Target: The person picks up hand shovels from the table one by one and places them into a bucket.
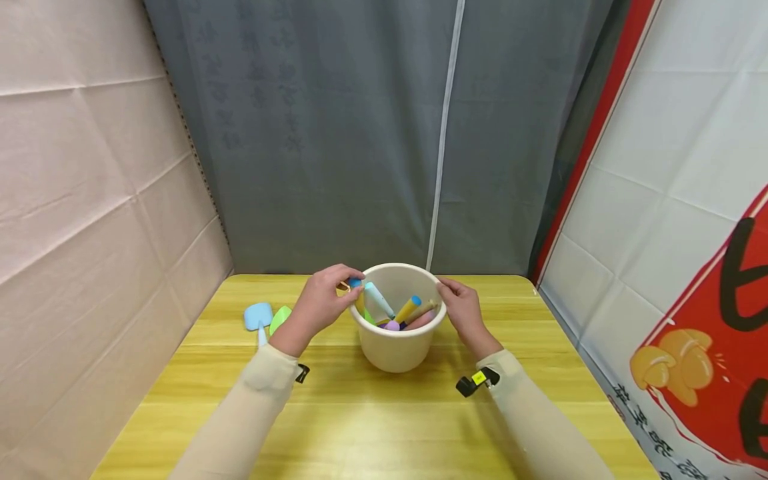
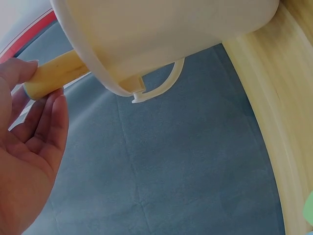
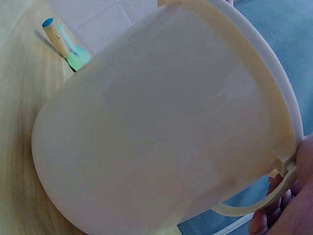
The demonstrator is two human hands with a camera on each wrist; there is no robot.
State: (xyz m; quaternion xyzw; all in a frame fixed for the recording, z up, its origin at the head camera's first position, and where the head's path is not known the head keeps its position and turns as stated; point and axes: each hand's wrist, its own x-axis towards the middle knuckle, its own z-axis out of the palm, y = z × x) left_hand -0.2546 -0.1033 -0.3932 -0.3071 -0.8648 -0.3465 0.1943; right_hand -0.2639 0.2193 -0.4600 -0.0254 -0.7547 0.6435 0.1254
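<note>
A cream plastic bucket stands on the wooden table with several toy tools inside. My left hand is at its left rim, thumb and fingers pinching a wooden handle with a blue end. That handle slants down into the bucket, and its lower part is hidden behind the bucket wall in the left wrist view. On the opposite side, my right hand grips the rim, with fingers curled by the bucket's side handle. Inside show a light blue handle, a yellow handle with blue end and a purple piece.
Left of the bucket, a light blue toy shovel and a green toy tool lie on the table. A grey curtain hangs behind the table, with white cloth walls at both sides.
</note>
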